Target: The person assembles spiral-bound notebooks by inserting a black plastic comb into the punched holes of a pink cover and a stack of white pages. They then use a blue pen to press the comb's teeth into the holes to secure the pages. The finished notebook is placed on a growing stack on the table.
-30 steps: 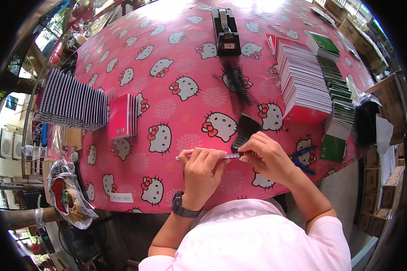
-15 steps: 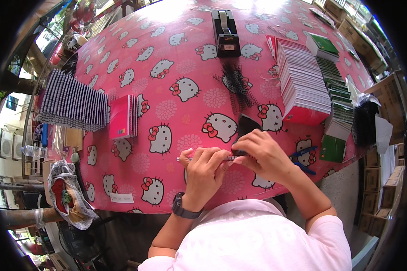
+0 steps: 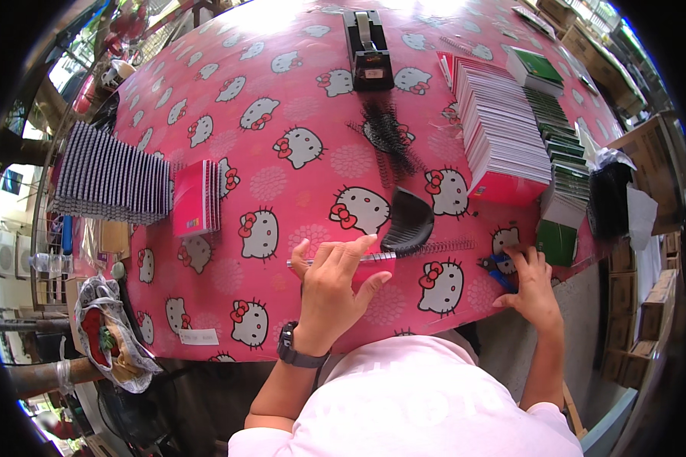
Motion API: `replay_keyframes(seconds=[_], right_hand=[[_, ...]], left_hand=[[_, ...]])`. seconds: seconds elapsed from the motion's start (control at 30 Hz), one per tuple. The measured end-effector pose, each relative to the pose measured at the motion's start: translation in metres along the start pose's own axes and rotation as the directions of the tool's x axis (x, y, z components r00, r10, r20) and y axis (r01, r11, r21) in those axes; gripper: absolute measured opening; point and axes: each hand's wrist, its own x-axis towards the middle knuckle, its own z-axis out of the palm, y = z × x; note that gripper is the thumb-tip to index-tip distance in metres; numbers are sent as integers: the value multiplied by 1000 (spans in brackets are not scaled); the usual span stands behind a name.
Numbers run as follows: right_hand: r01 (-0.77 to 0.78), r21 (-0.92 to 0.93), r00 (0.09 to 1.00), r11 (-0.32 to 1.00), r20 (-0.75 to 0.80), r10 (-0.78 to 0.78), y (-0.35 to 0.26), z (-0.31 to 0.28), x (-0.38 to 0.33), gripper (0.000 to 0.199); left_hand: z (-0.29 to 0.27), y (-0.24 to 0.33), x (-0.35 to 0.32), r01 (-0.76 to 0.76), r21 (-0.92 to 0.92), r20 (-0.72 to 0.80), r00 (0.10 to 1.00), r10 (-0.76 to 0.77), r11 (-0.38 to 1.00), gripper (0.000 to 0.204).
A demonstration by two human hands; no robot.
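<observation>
My left hand [image 3: 335, 283] holds a pink spiral notebook [image 3: 377, 266] near the table's front edge, its fingers over the bound edge and its thumb apart. From the notebook's right end a loose dark wire coil [image 3: 446, 247] sticks out. Just beyond the coil lies a black curved comb [image 3: 410, 221], touched by neither hand. At the right, my right hand [image 3: 535, 288] closes round the blue handles of a pair of pliers [image 3: 499, 268], fingers on one side and thumb on the other. The palm hides part of the handles.
Dark wire coils [image 3: 389, 141] lie mid-table, below a black tape dispenser [image 3: 370, 57]. Stacked spiral notebooks [image 3: 110, 175] and a smaller pink pile [image 3: 197, 198] stand left. Rows of pink-covered books [image 3: 503, 129] and green-covered books [image 3: 560, 240] stand right. A cloth bag [image 3: 110, 335] hangs front left.
My right hand has left the notebook and comb and moved right onto the pliers. The comb and coil end are now uncovered. My left hand stays at the notebook, its thumb farther out.
</observation>
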Motion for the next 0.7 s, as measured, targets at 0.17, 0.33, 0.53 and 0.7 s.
replay_keyframes(seconds=[0.17, 0.33, 0.53, 0.7], right_hand=[[94, 125, 995, 988, 14, -96, 23, 8, 7, 68], [95, 790, 992, 605, -26, -121, -11, -7, 11, 47], [130, 965, 948, 228, -54, -314, -81, -6, 11, 40], [432, 688, 901, 583, -305, -309, -124, 20, 21, 47]], left_hand=[[-4, -11, 5, -59, -3, 59, 996, 59, 998, 13], [-1, -14, 6, -40, 35, 73, 997, 37, 999, 14], [-2, -15, 6, 11, 7, 34, 999, -11, 1000, 13], [-2, -8, 6, 104, 74, -34, 994, -101, 992, 12]])
